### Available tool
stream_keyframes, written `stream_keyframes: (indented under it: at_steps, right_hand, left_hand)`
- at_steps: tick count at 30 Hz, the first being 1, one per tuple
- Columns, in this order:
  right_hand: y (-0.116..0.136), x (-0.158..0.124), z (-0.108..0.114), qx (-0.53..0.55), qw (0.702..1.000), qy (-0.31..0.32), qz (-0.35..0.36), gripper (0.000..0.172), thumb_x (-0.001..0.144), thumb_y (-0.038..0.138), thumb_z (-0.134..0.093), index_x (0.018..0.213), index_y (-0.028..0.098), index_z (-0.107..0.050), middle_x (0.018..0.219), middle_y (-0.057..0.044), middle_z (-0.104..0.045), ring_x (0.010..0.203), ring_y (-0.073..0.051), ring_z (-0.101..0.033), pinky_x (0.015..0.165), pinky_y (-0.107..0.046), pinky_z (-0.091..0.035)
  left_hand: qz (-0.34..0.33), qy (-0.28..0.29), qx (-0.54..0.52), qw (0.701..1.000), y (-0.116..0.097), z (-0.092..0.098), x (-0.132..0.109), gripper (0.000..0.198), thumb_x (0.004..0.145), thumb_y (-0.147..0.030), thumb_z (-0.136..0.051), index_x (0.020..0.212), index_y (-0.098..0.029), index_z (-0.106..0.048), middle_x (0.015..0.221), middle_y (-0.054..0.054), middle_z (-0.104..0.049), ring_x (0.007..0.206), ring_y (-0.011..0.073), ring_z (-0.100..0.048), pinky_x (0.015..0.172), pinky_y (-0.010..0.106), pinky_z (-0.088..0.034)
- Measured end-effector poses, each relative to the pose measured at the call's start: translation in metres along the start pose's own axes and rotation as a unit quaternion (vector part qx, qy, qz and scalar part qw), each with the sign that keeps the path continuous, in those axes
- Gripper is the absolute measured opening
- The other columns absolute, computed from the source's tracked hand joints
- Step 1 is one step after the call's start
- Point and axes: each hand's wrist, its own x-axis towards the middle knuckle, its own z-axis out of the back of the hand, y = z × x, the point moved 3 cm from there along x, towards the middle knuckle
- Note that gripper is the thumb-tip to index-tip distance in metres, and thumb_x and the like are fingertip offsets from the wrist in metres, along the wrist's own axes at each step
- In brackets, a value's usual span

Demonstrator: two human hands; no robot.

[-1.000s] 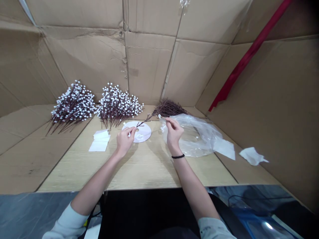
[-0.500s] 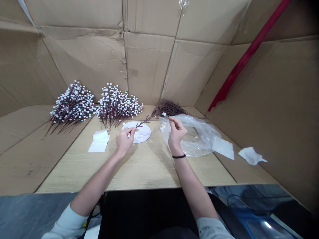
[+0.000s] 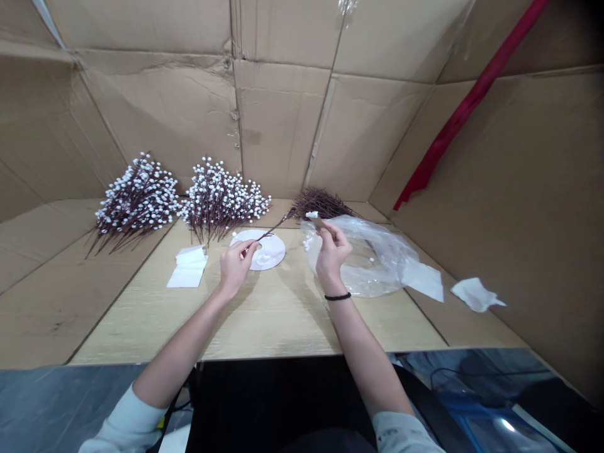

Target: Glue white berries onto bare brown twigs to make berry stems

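Observation:
My left hand pinches a bare brown artificial twig, which points up and to the right. Under the twig lies a white disc with a small centre hole and a glossy smear on it. My right hand grips a small flat brown stick with a white lump on its end, close to the twig's tip. I cannot make out whether the lump and the tip touch. Beside my right hand, small white balls rest at the edge of a clear plastic bag.
Two piles of white-berried stems lie at the back left. Behind the bag is a heap of bare brown twigs. White papers lie at both sides. Cardboard walls enclose the table.
The twig has turned in my left hand, and its branches now look closer together. The stick in my right hand has turned, showing its broader face and more of the white lump.

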Motion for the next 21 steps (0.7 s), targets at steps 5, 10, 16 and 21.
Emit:
stream_keyframes:
  at_steps: [5,10,16,21]
  right_hand:
    - [-0.005,0.003,0.001,0.022,1.0,-0.001,-0.006,0.015,0.066,0.022,-0.055,0.076,0.016,-0.063,0.08,-0.002,-0.062,0.077,-0.014,-0.057,0.074,-0.031,-0.045]
    - [-0.004,0.004,0.002,0.002,1.0,-0.005,0.016,0.013,0.067,0.022,-0.052,0.074,0.017,-0.062,0.079,-0.001,-0.06,0.079,-0.014,-0.055,0.076,-0.031,-0.043]
    - [0.003,0.002,0.003,-0.022,0.999,-0.003,0.047,0.011,0.067,0.02,-0.054,0.073,0.017,-0.063,0.08,-0.001,-0.06,0.08,-0.014,-0.055,0.076,-0.031,-0.043]
    - [0.01,0.001,0.002,-0.054,0.996,0.01,0.077,0.012,0.068,0.021,-0.053,0.073,0.016,-0.063,0.079,-0.002,-0.061,0.082,-0.015,-0.055,0.078,-0.031,-0.042]
  left_hand:
    - [0.003,-0.001,-0.029,1.0,0.0,0.0,-0.001,0.027,0.078,-0.037,-0.052,0.091,-0.019,-0.067,0.095,0.005,-0.068,0.085,0.0162,-0.061,0.07,0.026,-0.044]
    - [0.005,-0.009,-0.027,1.0,-0.002,0.001,-0.001,0.027,0.078,-0.038,-0.052,0.092,-0.019,-0.067,0.094,0.005,-0.068,0.078,0.0153,-0.061,0.067,0.026,-0.044]
    - [0.002,-0.015,-0.021,1.0,-0.003,0.001,-0.001,0.026,0.078,-0.037,-0.053,0.089,-0.019,-0.067,0.092,0.005,-0.068,0.076,0.0148,-0.061,0.065,0.025,-0.044]
    - [-0.004,-0.015,-0.028,1.0,-0.003,0.001,-0.001,0.025,0.078,-0.036,-0.053,0.089,-0.019,-0.067,0.092,0.005,-0.068,0.08,0.0156,-0.061,0.067,0.026,-0.044]
